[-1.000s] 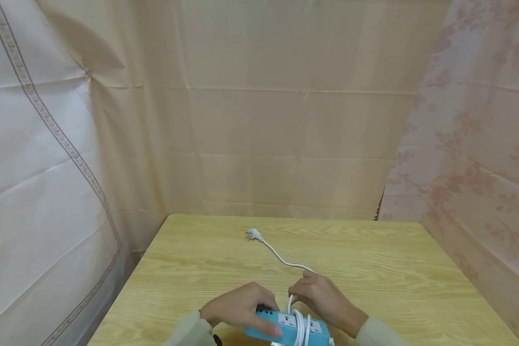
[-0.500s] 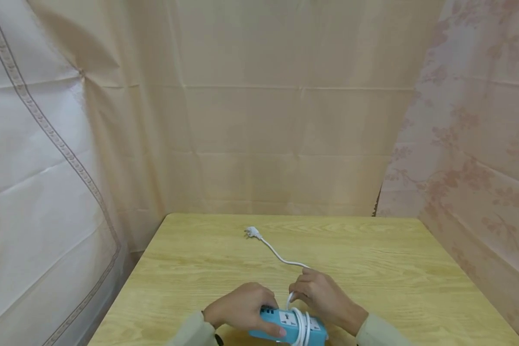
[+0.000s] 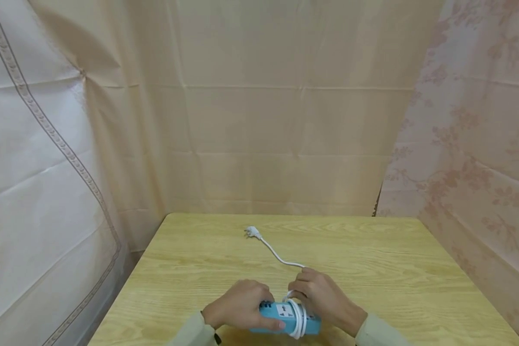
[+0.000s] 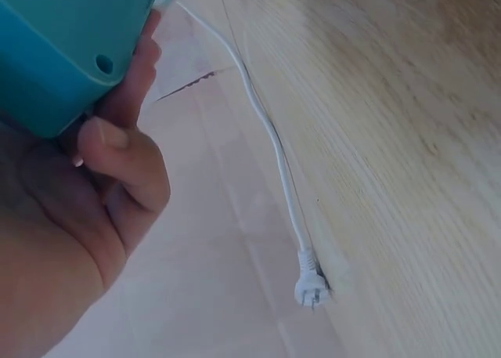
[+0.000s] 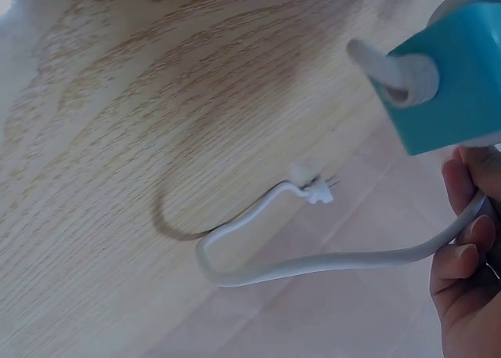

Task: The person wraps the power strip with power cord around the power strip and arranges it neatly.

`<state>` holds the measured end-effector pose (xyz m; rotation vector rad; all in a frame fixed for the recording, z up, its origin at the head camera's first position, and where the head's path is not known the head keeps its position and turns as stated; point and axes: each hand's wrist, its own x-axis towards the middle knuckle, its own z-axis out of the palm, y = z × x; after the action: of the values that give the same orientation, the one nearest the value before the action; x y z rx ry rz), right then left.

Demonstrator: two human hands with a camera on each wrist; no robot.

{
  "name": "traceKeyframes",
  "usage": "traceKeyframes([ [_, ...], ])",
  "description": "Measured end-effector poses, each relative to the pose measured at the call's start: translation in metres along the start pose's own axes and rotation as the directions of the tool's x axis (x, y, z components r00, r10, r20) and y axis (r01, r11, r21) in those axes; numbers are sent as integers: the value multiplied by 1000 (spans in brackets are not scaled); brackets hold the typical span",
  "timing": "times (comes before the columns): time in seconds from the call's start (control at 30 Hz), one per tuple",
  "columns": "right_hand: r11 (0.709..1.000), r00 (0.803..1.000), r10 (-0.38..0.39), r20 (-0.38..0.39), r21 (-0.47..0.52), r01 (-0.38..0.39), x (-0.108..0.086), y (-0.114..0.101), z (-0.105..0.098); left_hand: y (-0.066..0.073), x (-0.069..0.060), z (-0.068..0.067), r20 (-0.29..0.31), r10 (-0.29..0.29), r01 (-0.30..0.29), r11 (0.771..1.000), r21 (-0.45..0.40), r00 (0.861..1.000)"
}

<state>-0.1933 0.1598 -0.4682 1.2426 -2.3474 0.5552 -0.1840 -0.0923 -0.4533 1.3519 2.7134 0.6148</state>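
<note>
A blue power strip [image 3: 312, 327] with white cord [image 3: 299, 318] wound round its right half is gripped at its left end by the left hand [image 3: 241, 305], thumb across the near side. Just behind the wound part, the right hand [image 3: 327, 299] pinches the cord. In the right wrist view, the cord [image 5: 344, 262] runs from the curled fingers of the right hand [image 5: 473, 272] in a bend to the plug. The left wrist view has the left hand [image 4: 117, 193] under the blue strip [image 4: 70, 45]; its fingertips are partly hidden.
The white plug [image 3: 253, 232] lies on the wooden table [image 3: 199, 254] towards the back, its cord leading to the right hand. Beige cloth [image 3: 264, 120] hangs behind the table, with white cloth [image 3: 34, 192] at left and flowered cloth [image 3: 480, 158] at right.
The strip has turned to lie more level and shifted slightly away from the body. The loose cord between it and the right hand has shortened. Both hands keep their hold.
</note>
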Motion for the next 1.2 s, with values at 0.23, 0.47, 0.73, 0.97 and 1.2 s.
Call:
traceKeyframes([
  [0.23, 998, 1000, 2, -17, -67, -3, 1, -2, 0, 3, -1, -1, -56, -98, 101, 993, 62, 994],
  [0.47, 998, 999, 17, -40, -68, -20, 3, -5, -1, 5, -3, 2, -128, -132, 149, 980, 133, 983],
  [0.73, 992, 997, 70, -40, -98, -74, 4, -7, -2, 7, -3, 10, -226, -134, 187, 954, 235, 965],
  [0.97, 989, 995, 73, -74, -122, -82, 6, -7, 0, 3, -4, 13, -273, -153, 227, 937, 264, 950],
  [1.2, 988, 989, 64, -136, -128, -82, 4, -6, 1, 3, -5, 13, -338, -127, 233, 927, 294, 933],
])
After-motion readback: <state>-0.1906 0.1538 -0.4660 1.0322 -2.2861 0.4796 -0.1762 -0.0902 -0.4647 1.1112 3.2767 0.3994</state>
